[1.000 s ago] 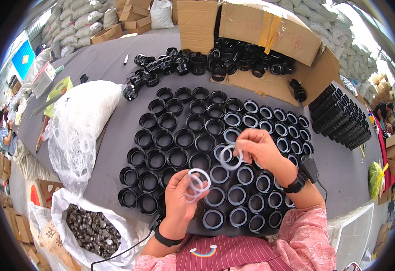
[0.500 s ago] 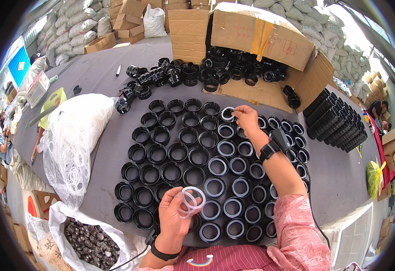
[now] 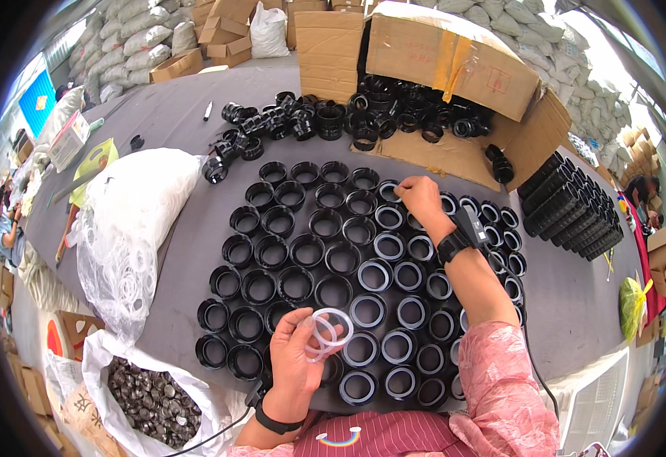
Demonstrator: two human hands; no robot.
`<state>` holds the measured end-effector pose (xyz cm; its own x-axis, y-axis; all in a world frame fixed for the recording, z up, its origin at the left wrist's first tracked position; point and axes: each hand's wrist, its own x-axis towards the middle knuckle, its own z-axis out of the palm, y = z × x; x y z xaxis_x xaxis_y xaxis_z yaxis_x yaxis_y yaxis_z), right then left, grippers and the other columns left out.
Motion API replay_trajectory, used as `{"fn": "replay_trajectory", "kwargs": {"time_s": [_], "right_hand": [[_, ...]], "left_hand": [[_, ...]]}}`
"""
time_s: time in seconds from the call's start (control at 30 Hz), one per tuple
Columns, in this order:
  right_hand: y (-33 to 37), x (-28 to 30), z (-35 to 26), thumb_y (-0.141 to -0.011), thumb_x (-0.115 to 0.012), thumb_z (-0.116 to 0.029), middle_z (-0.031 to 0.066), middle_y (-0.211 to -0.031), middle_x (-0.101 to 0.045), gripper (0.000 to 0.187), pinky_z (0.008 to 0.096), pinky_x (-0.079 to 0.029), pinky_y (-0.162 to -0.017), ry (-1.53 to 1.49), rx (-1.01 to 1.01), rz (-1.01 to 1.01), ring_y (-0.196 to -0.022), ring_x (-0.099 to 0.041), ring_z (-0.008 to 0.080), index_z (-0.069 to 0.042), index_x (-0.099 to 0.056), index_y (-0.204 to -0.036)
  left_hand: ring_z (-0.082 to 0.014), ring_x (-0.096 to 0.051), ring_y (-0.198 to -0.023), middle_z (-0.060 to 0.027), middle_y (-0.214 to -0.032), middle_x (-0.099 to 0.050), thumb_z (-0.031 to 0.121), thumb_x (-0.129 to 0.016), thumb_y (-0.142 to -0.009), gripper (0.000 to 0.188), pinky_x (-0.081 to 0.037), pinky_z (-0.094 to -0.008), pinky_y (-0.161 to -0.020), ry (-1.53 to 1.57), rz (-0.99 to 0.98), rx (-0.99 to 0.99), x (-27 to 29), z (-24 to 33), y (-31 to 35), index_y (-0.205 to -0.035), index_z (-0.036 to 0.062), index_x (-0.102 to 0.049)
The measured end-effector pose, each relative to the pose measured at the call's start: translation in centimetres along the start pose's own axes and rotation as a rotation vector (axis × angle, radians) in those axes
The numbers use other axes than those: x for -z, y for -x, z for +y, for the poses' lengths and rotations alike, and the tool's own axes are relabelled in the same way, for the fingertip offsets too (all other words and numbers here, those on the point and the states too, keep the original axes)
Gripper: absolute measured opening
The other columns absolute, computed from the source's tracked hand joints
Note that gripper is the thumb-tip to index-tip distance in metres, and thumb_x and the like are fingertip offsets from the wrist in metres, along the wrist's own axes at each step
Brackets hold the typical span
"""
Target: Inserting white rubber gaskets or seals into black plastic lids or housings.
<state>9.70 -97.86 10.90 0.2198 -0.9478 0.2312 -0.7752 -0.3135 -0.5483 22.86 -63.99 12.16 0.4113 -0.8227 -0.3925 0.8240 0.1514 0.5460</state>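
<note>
Rows of short black plastic collars [image 3: 296, 284] stand on the grey table in front of me. Those on the right side carry pale rings in their tops; those on the left have none. My left hand [image 3: 293, 365], closed near the front edge, pinches a few translucent white plastic rings [image 3: 331, 335] between thumb and fingers. With my right arm stretched out, my right hand [image 3: 423, 201] has its fingertips pinched at the right edge of a white ring [image 3: 382, 187] in a black collar at the far row. The fingers partly cover that collar.
A clear bag of white rings [image 3: 131, 228] lies to the left. Below it stands a sack of small dark parts [image 3: 154, 404]. Loose black collars [image 3: 302, 118] spill from a cardboard box [image 3: 455, 57] at the back. Stacked black collars [image 3: 569, 206] stand right.
The view has shifted slightly, so the table's things sit a little further right. My right hand stays at the same collar, and my left hand keeps its rings.
</note>
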Motion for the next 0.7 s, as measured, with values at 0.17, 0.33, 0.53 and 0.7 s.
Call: {"fn": "replay_trajectory", "kwargs": {"time_s": [0.17,0.33,0.53,0.7], "right_hand": [[5.9,3.0,-5.4,-0.078,-0.067,-0.024,0.0059,-0.068,-0.065,0.024,0.0297,-0.047,-0.06,-0.338,0.121,-0.215,-0.063,-0.059,0.0121,0.0,-0.067,-0.081],[16.7,5.3,-11.7,-0.083,-0.065,-0.017,-0.0011,-0.064,-0.06,0.017,0.0216,-0.043,-0.053,-0.696,0.219,-0.871,-0.059,-0.053,0.0042,-0.001,-0.067,-0.086],[17.8,5.9,-12.4,-0.083,-0.063,-0.013,0.0008,-0.063,-0.061,0.013,0.018,-0.04,-0.047,-0.77,0.068,-0.837,-0.052,-0.052,0.004,-0.001,-0.066,-0.084],[12.9,4.4,-9.5,-0.082,-0.061,-0.009,-0.0006,-0.067,-0.061,0.007,0.0185,-0.039,-0.047,-0.926,0.08,-0.406,-0.051,-0.05,0.0042,-0.002,-0.064,-0.081]], "left_hand": [[-0.0288,-0.068,-0.079,-0.0127,-0.092,-0.066,0.009,-0.055,-0.089,0.011,-0.059,-0.044,-0.06,0.011,-0.065,-0.024,-0.3,0.0,-0.4,-0.099,0.008,-0.058],[-0.0269,-0.068,-0.078,-0.0116,-0.09,-0.066,0.01,-0.055,-0.089,0.011,-0.058,-0.0423,-0.061,-0.018,-0.067,-0.058,0.5,1.0,-0.2,-0.1,0.0083,-0.057],[-0.0276,-0.067,-0.08,-0.0104,-0.093,-0.065,0.011,-0.055,-0.089,0.013,-0.058,-0.043,-0.062,-0.084,-0.042,-0.05,1.2,2.6,1.1,-0.101,0.0094,-0.056],[-0.0307,-0.066,-0.082,-0.0105,-0.093,-0.065,0.01,-0.056,-0.088,0.015,-0.058,-0.0452,-0.062,-0.095,0.02,-0.107,2.9,5.1,2.6,-0.102,0.0114,-0.057]]}}
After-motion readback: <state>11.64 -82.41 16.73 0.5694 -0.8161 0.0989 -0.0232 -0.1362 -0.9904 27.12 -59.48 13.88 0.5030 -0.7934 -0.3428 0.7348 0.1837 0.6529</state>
